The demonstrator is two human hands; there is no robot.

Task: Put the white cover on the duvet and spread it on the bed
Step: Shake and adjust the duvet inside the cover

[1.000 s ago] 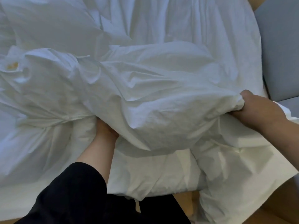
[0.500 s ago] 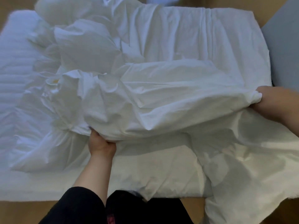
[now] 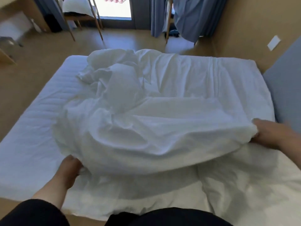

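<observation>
Your left hand curls its grip on the near-left edge of the crumpled white fabric duvet cover, fingers tucked under the cloth; your right hand has its grip closed on the cover's right corner, thumb on top, near the right edge of the bed; between the two hands the cover is lifted into a long raised fold, with a shadowed gap beneath it; under that fold, along the near edge, lies a flatter, cream-white layer of bedding, and you cannot tell whether that is the duvet itself; farther back the cover bunches into a rumpled heap toward the far-left middle, while its right part lies smoother up to the far edge; the white mattress shows bare and ribbed along its whole left side; beige floor lies open to the left and beyond the far edge; a wooden-legged chair and blue curtains stand well apart at the back; a grey panel sits just beside the bed's right edge.
</observation>
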